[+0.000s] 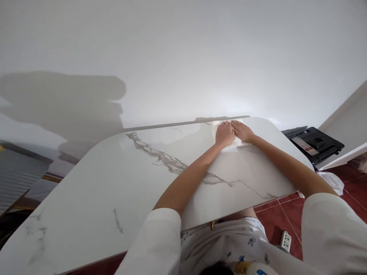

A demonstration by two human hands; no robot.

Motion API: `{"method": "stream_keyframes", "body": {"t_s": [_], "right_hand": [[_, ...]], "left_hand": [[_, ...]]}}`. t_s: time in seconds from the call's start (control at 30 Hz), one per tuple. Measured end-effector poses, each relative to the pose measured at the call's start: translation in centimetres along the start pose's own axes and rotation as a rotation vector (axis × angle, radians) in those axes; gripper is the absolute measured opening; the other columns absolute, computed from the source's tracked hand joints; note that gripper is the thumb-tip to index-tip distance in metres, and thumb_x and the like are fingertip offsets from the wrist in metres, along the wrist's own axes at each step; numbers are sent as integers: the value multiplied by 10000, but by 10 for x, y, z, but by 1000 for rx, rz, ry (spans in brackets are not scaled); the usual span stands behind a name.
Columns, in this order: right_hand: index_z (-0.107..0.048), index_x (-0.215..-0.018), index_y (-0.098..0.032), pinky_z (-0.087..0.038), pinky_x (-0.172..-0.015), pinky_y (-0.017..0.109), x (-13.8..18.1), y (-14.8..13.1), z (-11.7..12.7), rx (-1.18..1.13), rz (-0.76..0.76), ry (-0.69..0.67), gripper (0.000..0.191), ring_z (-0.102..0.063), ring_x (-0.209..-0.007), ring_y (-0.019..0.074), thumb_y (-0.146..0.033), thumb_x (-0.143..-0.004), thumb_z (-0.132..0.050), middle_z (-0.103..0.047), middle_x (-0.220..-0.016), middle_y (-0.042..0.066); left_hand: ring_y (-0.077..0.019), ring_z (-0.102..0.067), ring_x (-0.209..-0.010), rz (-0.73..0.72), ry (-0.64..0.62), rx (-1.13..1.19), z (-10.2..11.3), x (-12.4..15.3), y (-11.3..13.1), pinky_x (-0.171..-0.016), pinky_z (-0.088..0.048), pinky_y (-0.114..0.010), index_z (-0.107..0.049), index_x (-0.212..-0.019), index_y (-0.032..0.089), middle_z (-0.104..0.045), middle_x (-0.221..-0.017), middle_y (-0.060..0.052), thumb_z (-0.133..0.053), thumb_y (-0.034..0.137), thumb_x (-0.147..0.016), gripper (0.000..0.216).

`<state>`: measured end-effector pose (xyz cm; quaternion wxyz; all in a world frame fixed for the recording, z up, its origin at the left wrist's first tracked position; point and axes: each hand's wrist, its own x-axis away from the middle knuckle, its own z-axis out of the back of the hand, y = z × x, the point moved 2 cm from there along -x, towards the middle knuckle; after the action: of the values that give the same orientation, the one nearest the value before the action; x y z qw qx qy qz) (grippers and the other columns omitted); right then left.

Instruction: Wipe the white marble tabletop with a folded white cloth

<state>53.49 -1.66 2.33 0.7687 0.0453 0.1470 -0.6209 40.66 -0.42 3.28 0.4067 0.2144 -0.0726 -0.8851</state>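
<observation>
Both arms stretch across a white marble-patterned table (114, 183) to its far edge by the wall. My left hand (224, 133) and my right hand (242, 130) lie side by side, palms down with fingers flat, pressing on a white cloth or paper towel (237, 143). The cloth sits bunched under the hands, next to the table's far edge. The hands cover most of it; only its edges show around the fingers and wrists.
A plain white wall stands right behind the table. A black device (314, 143) sits on the floor at the right, beside a white panel (344, 126). On the red tiled floor lie a crumpled white bag (332, 180) and a white power strip (285, 240).
</observation>
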Motion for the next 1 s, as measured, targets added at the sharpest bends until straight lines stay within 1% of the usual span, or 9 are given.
{"method": "stream_keyframes", "body": {"t_s": [0.17,0.37,0.47,0.57,0.63,0.7,0.77,0.9,1.0], "right_hand": [[-399,-1422,-124,-268,-1149,481,42,-23,6,14,2,-8,535,-337,-1381,259,-321,-952,-237,-410,-1478,116],[-398,-1418,-78,-298,-1133,513,105,-72,21,53,33,-2,549,-355,-1368,296,-295,-933,-260,-410,-1469,155],[-389,-1423,-67,-308,-1127,522,139,-94,27,53,41,11,559,-348,-1371,303,-295,-930,-260,-403,-1471,160],[-390,-1416,-31,-308,-1132,505,166,-103,33,43,46,8,566,-329,-1382,300,-288,-930,-255,-384,-1477,180],[-371,-1434,-62,-305,-1137,501,177,-98,38,21,63,-2,562,-318,-1389,285,-298,-938,-253,-380,-1485,158],[-338,-1462,-136,-303,-1141,501,184,-84,44,-7,88,-14,549,-313,-1394,262,-316,-950,-254,-387,-1491,105],[-317,-1475,-195,-305,-1142,500,188,-65,50,-27,106,-25,539,-314,-1395,247,-328,-955,-267,-391,-1493,65],[-319,-1475,-234,-317,-1134,516,197,-26,60,-40,90,-21,532,-332,-1386,247,-349,-956,-286,-400,-1488,46],[-328,-1470,-255,-313,-1133,525,194,-6,62,-52,62,-16,529,-342,-1382,245,-363,-953,-295,-417,-1479,29]], "left_hand": [[-247,-302,-1390,-3,-32,4,10,43,20,-1160,-216,-356,-370,-1406,21,-395,-1480,-126,-264,204,-935,516],[-255,-291,-1401,-33,-67,7,27,111,42,-1162,-226,-399,-356,-1413,37,-366,-1493,-158,-285,194,-908,534],[-256,-267,-1413,-41,-110,12,35,144,54,-1168,-218,-408,-342,-1423,36,-340,-1507,-159,-284,198,-896,554],[-251,-217,-1432,-27,-173,34,39,166,69,-1182,-189,-390,-314,-1436,20,-287,-1533,-149,-279,210,-891,578],[-248,-189,-1441,-12,-207,65,39,170,80,-1186,-179,-395,-299,-1447,38,-258,-1547,-132,-273,224,-893,585],[-249,-170,-1446,2,-234,108,36,167,92,-1185,-182,-415,-285,-1457,70,-240,-1555,-114,-272,239,-893,589],[-251,-156,-1448,7,-247,148,31,158,106,-1184,-186,-429,-274,-1462,80,-230,-1558,-112,-275,245,-889,596],[-238,-144,-1452,-9,-252,194,19,139,133,-1193,-168,-399,-268,-1458,42,-223,-1559,-121,-281,237,-878,612],[-232,-149,-1451,-17,-248,198,12,124,141,-1196,-156,-376,-277,-1454,24,-234,-1556,-124,-284,230,-879,611]]}}
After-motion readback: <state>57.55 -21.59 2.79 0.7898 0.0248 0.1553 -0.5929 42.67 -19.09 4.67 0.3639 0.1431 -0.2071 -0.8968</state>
